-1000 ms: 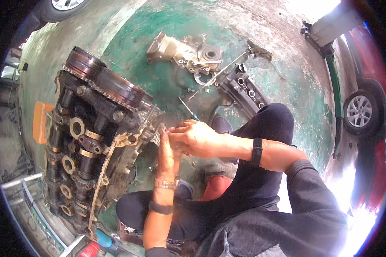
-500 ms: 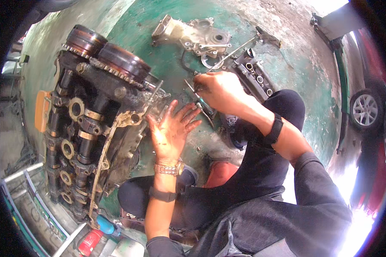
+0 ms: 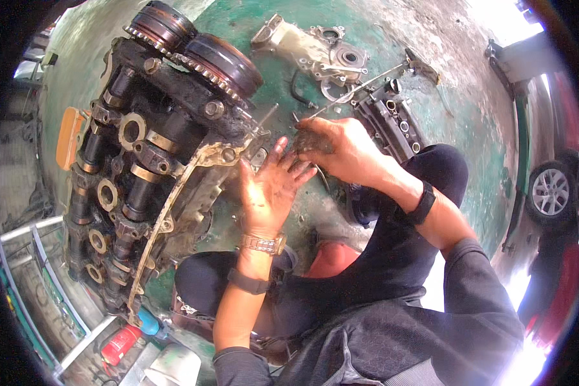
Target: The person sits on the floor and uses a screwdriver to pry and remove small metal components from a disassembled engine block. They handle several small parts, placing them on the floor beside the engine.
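My left hand (image 3: 269, 196) is open, its greasy palm turned up and fingers spread, and it holds nothing. Just beyond its fingertips, my right hand (image 3: 341, 148) is closed, with blackened fingers curled in. What it grips is mostly hidden; only a thin tip shows above the fingers. To the left of both hands stands a large, dirty engine cylinder head (image 3: 148, 174) with camshafts and bearing caps. Two round toothed camshaft gears (image 3: 222, 64) sit at its far end. The left fingers are close to its right side, apparently not touching.
On the green floor beyond my hands lie a metal engine cover (image 3: 315, 55) and a black valve cover (image 3: 389, 116). A black curved hose (image 3: 297, 89) is near them. A red fire extinguisher (image 3: 121, 344) and a metal frame (image 3: 51, 283) are at lower left; a car wheel (image 3: 551, 192) is far right.
My right hand has come closer to my left fingertips, and the thin tool seen at its fingers is now mostly covered. The whole view has shifted slightly. My left hand stays spread.
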The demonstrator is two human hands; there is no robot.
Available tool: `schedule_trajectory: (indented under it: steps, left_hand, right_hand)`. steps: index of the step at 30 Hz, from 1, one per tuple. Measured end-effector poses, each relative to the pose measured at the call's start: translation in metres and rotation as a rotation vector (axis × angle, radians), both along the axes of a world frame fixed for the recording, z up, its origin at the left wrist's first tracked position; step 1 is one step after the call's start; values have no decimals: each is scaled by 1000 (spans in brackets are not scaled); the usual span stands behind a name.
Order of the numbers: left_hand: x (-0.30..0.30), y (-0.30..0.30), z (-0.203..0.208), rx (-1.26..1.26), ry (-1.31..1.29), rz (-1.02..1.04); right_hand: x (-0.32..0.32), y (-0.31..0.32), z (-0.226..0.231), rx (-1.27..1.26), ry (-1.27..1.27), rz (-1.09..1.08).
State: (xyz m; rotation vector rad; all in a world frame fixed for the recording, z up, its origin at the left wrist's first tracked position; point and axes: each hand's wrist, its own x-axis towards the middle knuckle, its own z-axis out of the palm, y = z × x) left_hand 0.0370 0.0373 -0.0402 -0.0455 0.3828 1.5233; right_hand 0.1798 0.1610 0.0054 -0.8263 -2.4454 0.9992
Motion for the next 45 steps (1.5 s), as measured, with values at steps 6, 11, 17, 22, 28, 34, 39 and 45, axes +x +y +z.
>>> schedule_trajectory:
  steps: [6,11,17,22,28,34,39,45]
  left_hand:
    - [-1,-3,-7,15,-47,-44]
    - [6,-5,-9,-35,48,-85]
    - [3,-1,-11,2,-32,-146]
    - [0,0,-15,77,-37,-113]
    - [-12,-1,-27,-105,218,40]
    - [-33,-5,-28,-180,113,140]
    - [-59,-9,-14,-196,-37,166]
    - [-74,-20,-3,-182,-166,139]
  right_hand:
    - [-7,-17,-9,66,77,180]
    - [-12,-18,-15,197,47,224]
    - [-8,-11,-16,191,-131,153]
    - [-5,-1,-13,148,-144,12]
    - [-7,-15,-11,20,80,191]
    - [-8,-15,-17,-27,102,217]
    - [-8,-14,-21,34,19,206]
    - [0,-9,-11,11,122,181]
